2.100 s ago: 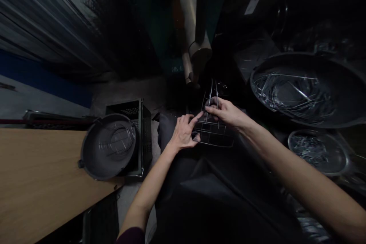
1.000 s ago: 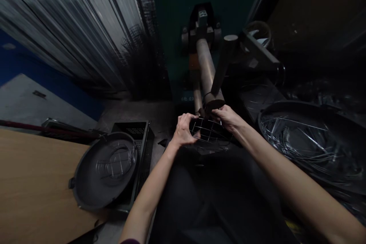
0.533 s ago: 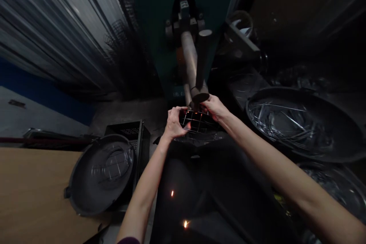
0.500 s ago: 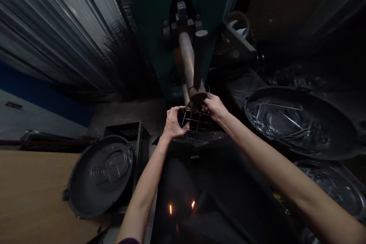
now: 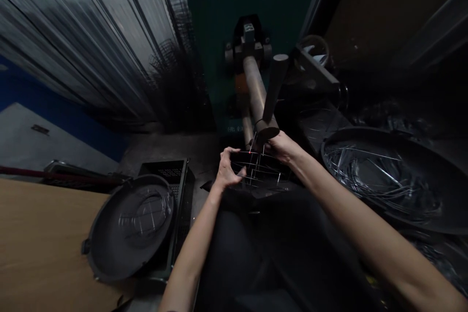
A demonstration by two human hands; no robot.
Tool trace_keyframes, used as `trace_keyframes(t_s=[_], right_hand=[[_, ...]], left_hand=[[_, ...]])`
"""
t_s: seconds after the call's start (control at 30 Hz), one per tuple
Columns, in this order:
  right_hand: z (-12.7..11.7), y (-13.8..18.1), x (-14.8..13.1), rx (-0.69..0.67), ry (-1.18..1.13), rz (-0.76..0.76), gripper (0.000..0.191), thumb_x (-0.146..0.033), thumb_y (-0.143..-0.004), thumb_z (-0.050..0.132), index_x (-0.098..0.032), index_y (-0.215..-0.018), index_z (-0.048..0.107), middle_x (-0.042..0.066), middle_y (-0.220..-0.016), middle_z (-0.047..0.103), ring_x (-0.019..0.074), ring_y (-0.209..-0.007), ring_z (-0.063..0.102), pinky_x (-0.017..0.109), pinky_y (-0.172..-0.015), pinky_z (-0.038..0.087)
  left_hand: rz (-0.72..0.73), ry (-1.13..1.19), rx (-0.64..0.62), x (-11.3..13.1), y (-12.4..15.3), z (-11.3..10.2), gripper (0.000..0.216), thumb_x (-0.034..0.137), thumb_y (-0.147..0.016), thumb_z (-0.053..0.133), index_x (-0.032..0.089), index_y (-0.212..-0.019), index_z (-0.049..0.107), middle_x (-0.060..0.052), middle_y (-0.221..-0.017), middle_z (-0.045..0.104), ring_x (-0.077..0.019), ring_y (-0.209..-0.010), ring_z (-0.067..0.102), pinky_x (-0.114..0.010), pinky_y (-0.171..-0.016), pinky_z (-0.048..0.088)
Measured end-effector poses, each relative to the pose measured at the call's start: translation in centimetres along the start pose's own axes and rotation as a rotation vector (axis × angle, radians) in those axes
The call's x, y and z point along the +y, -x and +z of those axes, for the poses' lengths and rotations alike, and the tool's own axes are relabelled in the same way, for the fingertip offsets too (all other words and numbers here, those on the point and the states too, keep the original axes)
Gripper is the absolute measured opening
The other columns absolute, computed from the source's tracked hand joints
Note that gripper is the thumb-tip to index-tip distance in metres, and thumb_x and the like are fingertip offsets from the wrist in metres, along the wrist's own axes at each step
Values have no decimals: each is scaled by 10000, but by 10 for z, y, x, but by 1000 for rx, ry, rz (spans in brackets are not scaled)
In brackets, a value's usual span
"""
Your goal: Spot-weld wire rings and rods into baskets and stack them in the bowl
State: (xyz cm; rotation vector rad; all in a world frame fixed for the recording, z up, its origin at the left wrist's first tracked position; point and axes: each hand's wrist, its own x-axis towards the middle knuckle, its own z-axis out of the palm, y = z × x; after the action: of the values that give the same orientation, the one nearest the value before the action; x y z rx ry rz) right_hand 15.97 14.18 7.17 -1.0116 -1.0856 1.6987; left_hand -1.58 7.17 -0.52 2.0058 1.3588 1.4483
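Observation:
Both hands hold a small wire grid frame (image 5: 258,169) under the round head of a welding machine arm (image 5: 268,131). My left hand (image 5: 226,171) grips its left side with curled fingers. At the frame's far right edge my right hand (image 5: 283,147) pinches it, right beside the machine head. A tiny red glow shows where the head meets the wire. The green machine body (image 5: 252,24) rises behind.
A dark round tub (image 5: 126,226) with finished wire frames sits on a black crate (image 5: 181,180) at the left, next to a wooden tabletop (image 5: 40,243). A big basin (image 5: 398,175) of loose wires lies at the right. Corrugated metal wall at left.
The wire frame went from loose assembly in my lap up under the machine head. Sparks fell half a second ago; now only a small glow remains. The frame is turned slightly.

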Motion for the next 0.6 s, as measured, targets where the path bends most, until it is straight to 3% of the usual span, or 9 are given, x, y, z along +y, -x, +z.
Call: trace_keyframes(t_s=[0.43, 0.6], right_hand=[[-4, -30, 23, 34, 14, 9, 382, -349, -577, 746, -208, -740, 431, -84, -491, 416, 43, -381, 318, 178, -369, 233], [-2, -23, 19, 21, 33, -3, 382, -359, -575, 763, -207, -727, 448, -80, -476, 405, 56, -392, 341, 184, -379, 278]], left_hand=[[-90, 54, 9, -9, -1, -3, 504, 232, -607, 627, 189, -1071, 435, -78, -1008, 507, -222, -914, 530, -398, -834, 478], [-72, 70, 11, -12, 0, -1, 496, 236, -612, 618, 184, -1074, 444, -64, -962, 488, -203, -869, 517, -369, -790, 476]])
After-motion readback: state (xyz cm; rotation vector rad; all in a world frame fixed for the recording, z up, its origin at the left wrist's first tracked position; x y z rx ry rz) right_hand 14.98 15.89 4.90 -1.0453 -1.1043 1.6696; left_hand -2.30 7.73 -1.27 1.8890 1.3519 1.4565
